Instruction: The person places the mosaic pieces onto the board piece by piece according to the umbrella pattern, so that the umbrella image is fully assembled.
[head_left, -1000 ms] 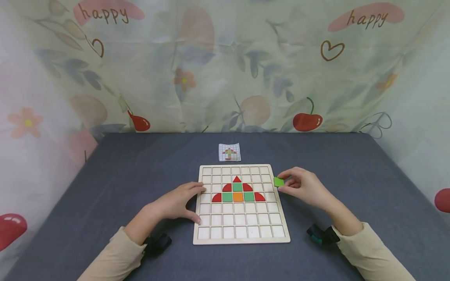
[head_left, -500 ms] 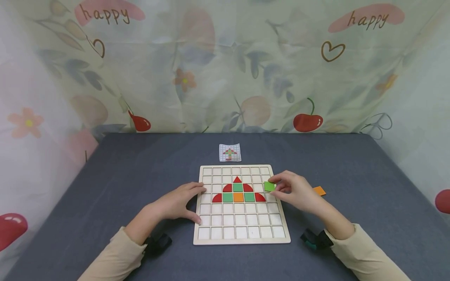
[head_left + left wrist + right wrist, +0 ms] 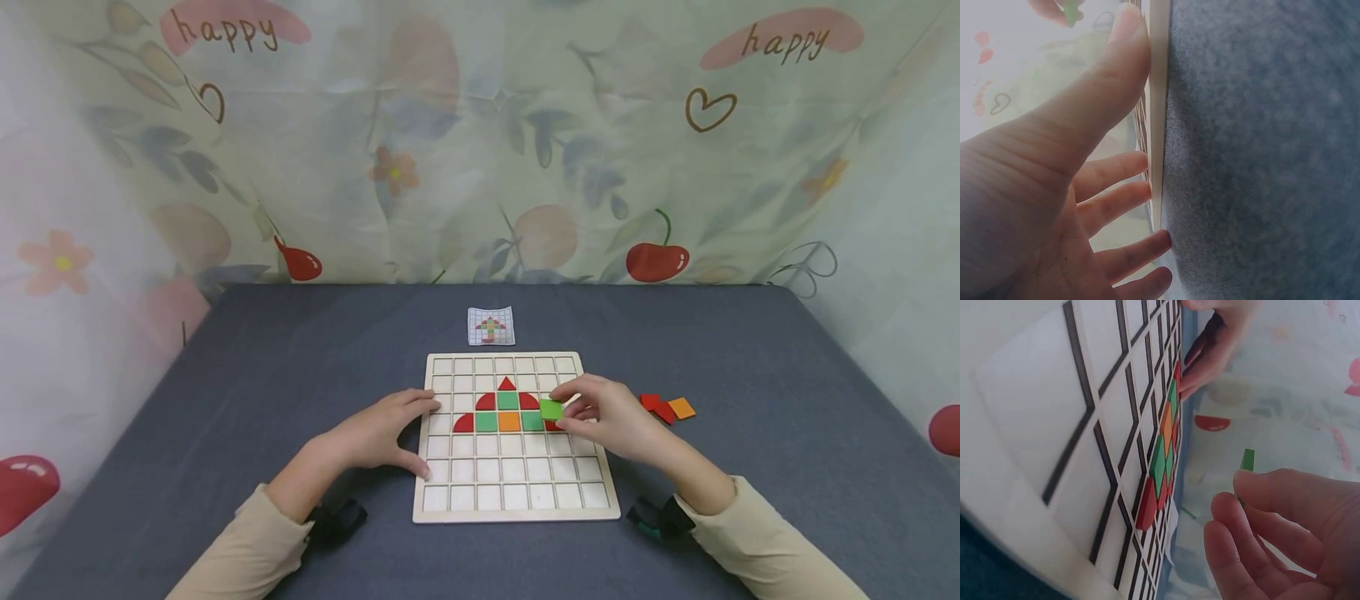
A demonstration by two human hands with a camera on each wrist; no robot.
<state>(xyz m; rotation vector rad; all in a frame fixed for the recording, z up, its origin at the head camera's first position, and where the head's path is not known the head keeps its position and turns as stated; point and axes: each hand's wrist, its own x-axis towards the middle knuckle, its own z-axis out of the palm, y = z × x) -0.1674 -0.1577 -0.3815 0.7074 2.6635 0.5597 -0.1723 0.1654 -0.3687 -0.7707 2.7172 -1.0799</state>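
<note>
A wooden grid board point(image 3: 513, 510) lies on the dark table, with red, green and orange tiles forming a stepped shape in its cells. My right hand point(image 3: 611, 417) pinches a square green tile point(image 3: 551, 409) between thumb and fingers, above the board's right half. In the right wrist view that tile point(image 3: 1247, 460) shows edge-on, raised off the board. My left hand point(image 3: 378, 429) rests at the board's left edge, fingers spread and thumb on the rim. The left wrist view shows the left thumb point(image 3: 1125, 37) along the wooden edge.
Behind the board lies a small printed card point(image 3: 491, 326) with a gridded picture of coloured shapes. Right of the board, beyond the right hand, are loose red tiles point(image 3: 663, 411) and an orange tile point(image 3: 682, 407). A patterned curtain point(image 3: 480, 167) hangs behind the table.
My right hand has carried the green tile leftward from beside the board's right edge to over the board. The loose red and orange tiles have come into sight. The left hand stays put.
</note>
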